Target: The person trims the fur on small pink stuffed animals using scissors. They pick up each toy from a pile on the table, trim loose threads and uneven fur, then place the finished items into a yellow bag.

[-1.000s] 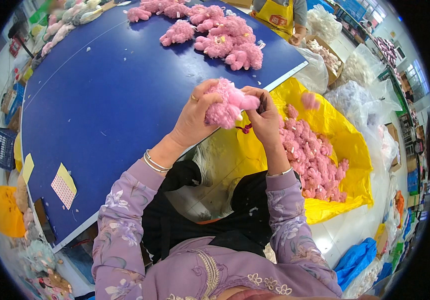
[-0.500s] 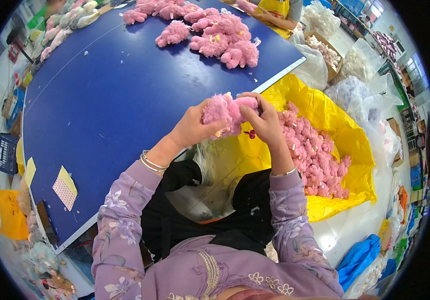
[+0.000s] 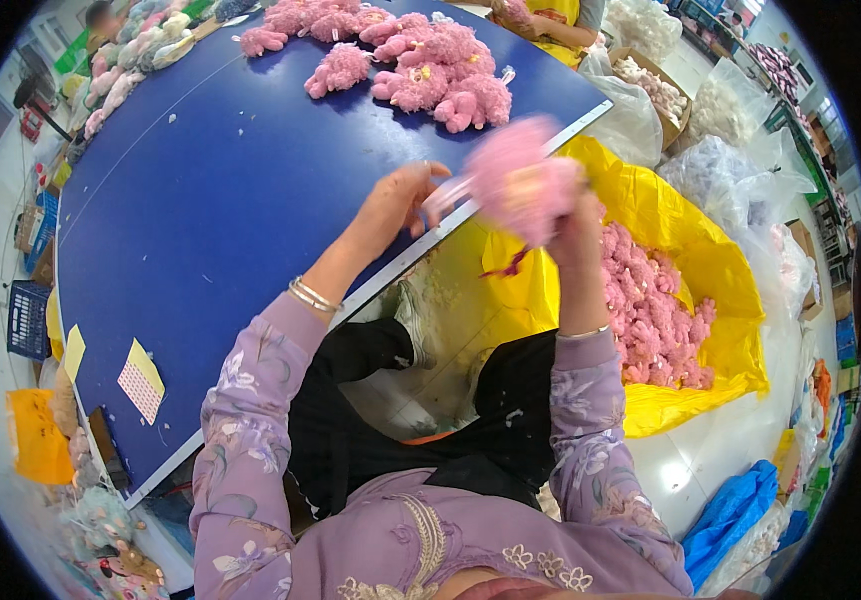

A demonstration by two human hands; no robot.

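A fluffy pink plush toy (image 3: 520,180), smeared by motion, is held over the table's right edge. My right hand (image 3: 578,228) grips it from its lower right side. A pale strip or loop sticks out of the toy toward my left hand (image 3: 398,205), and a dark red ribbon dangles below it. My left hand is off the toy's body, fingers apart and slightly curled, beside that pale strip. Whether a fingertip touches the strip is unclear. A large yellow sack (image 3: 740,345) on my right holds many similar pink plush toys (image 3: 655,310).
On the far part of the blue table (image 3: 210,240) lies a pile of pink plush toys (image 3: 435,65). A sticker sheet (image 3: 140,382) lies near its left edge. Another person's arm (image 3: 570,35) shows beyond the table. Clear plastic bags (image 3: 735,160) stand at the right.
My left hand has come off the toy's body. My right hand has carried the toy up and to the right, and the toy has turned in it.
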